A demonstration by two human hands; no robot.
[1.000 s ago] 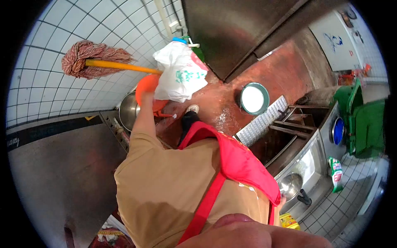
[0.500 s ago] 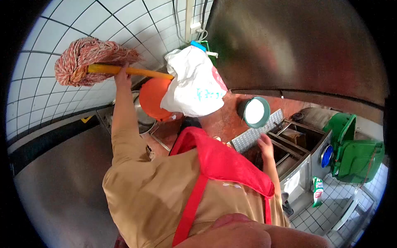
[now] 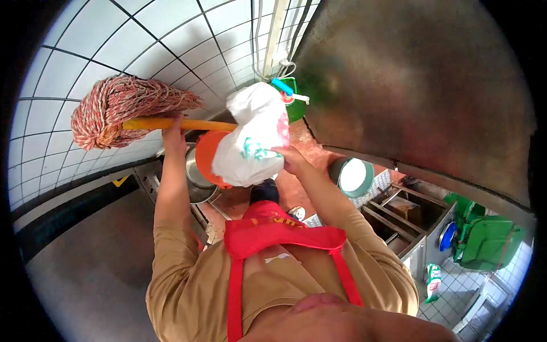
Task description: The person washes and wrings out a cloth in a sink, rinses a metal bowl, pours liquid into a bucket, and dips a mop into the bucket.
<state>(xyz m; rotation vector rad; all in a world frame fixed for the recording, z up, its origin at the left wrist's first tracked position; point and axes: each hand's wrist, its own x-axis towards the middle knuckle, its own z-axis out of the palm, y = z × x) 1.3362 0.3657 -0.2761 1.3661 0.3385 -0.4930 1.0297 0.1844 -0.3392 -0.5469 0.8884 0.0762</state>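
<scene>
A mop (image 3: 128, 105) with red-and-white strings hangs head to the left, against the tiled wall. My left hand (image 3: 173, 134) is wrapped round its yellow handle close to the strings. The far end of that handle disappears behind or into a white plastic bag (image 3: 248, 151) with green and pink print. At the bag's right edge, my right hand (image 3: 292, 159) grips the plastic, its fingertips partly hidden. Behind the bag an orange bucket (image 3: 206, 158) shows in part.
A round metal pot (image 3: 198, 179) stands beside the orange bucket. Right of me are a dark green bucket (image 3: 336, 171) with something white inside, a metal frame unit (image 3: 424, 228) and a green wheeled bin (image 3: 491, 242). A large metal panel (image 3: 421, 74) slants overhead at right.
My right hand has come from the lower right up to the white bag and taken hold of it. The bag looks narrower and shifted left. My left hand still holds the mop.
</scene>
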